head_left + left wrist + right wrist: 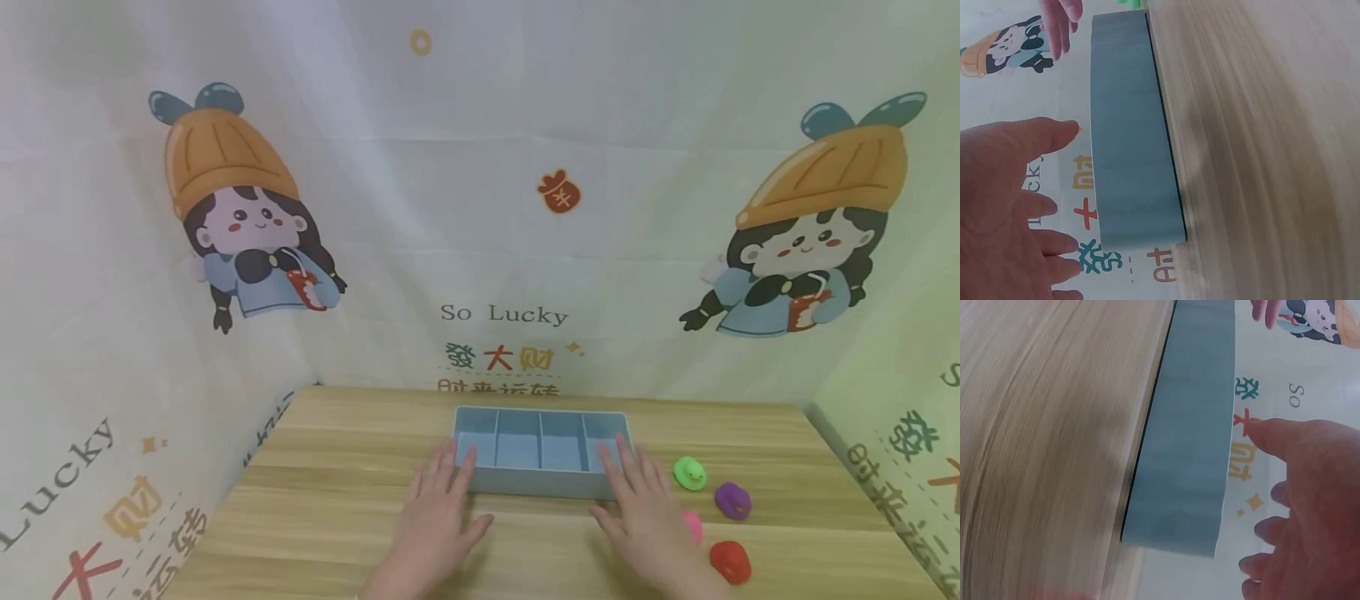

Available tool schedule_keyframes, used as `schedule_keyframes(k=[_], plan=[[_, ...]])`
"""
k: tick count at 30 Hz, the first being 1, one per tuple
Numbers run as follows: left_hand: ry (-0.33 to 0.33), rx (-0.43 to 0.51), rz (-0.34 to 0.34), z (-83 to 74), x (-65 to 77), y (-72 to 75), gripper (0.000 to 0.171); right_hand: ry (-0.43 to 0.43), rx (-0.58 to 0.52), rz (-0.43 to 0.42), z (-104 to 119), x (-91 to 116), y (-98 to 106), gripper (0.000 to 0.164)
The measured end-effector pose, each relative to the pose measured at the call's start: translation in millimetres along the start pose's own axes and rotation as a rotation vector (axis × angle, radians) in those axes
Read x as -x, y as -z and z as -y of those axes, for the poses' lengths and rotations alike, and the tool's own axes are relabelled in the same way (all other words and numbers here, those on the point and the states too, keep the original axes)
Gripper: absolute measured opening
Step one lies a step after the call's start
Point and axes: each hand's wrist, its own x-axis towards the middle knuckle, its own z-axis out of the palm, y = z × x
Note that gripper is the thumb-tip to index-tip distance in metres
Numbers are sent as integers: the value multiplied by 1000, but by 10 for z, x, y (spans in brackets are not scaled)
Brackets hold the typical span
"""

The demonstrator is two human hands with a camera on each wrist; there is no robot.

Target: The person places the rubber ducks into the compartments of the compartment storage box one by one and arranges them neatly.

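A long blue-grey box split into several compartments stands on the wooden table. My left hand hovers by its left end, fingers spread and fairly straight, holding nothing. At the right end my right hand does likewise, its fingertips overlapping the box rim in the head view. In the left wrist view the front wall of the box shows beside the thumb. The right wrist view shows that same wall, with the thumb pointing towards it.
Right of my right hand lie small toys: a green duck, a purple one, a red one and a pink one partly hidden by the hand. A printed cloth hangs behind the table and along both sides.
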Motion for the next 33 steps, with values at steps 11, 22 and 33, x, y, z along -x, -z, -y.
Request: schedule_keyframes(k=[11,22,33], plan=[[44,26,-25,178,16,-21,89,21,-23,-38,-120,10,143,74],[115,133,-25,312,-3,-8,74,78,22,-146,-405,119,250,66],[43,243,-22,553,-132,-52,74,76,50,-205,-678,251,322,54]])
